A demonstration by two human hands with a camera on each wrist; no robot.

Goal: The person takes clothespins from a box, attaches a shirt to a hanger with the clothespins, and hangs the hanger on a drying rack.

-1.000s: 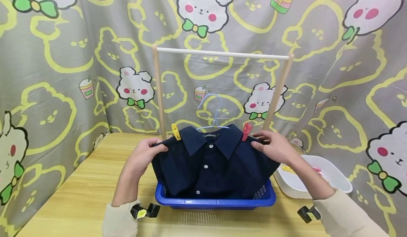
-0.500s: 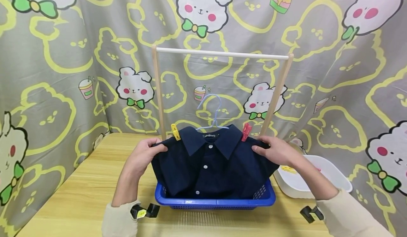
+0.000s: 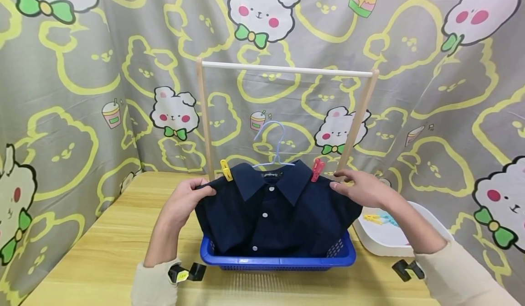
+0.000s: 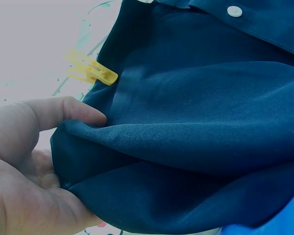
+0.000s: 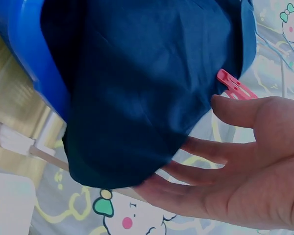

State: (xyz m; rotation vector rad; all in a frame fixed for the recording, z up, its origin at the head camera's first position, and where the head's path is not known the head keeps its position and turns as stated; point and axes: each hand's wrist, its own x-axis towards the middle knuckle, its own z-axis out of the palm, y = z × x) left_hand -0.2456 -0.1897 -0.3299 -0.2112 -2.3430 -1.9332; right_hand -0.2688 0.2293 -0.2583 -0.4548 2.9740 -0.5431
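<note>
A dark navy collared shirt [image 3: 266, 215] with white buttons hangs on a pale blue wire hanger [image 3: 275, 153], its lower part inside a blue plastic basket [image 3: 275, 261]. A yellow clothespin [image 3: 226, 170] clips the shoulder on the left, a red clothespin [image 3: 317, 169] the one on the right. My left hand [image 3: 186, 201] pinches the left shoulder, thumb in front and fingers behind the cloth. At the right shoulder is my right hand [image 3: 367, 188]. In the right wrist view its thumb [image 5: 235, 110] stands apart from the loosely spread fingers, whose tips reach behind the shirt's edge.
A wooden rack with a white rail [image 3: 287, 69] stands behind the basket on the wooden table [image 3: 106, 233]. To the right, a white tray [image 3: 381, 246] holds yellow and light blue clothespins, partly hidden by my right forearm. A patterned curtain [image 3: 287, 23] surrounds the table.
My right hand moves outward along the right shoulder, away from the red clothespin, and its thumb comes off the cloth. My left hand stays in place; shirt and hanger barely shift.
</note>
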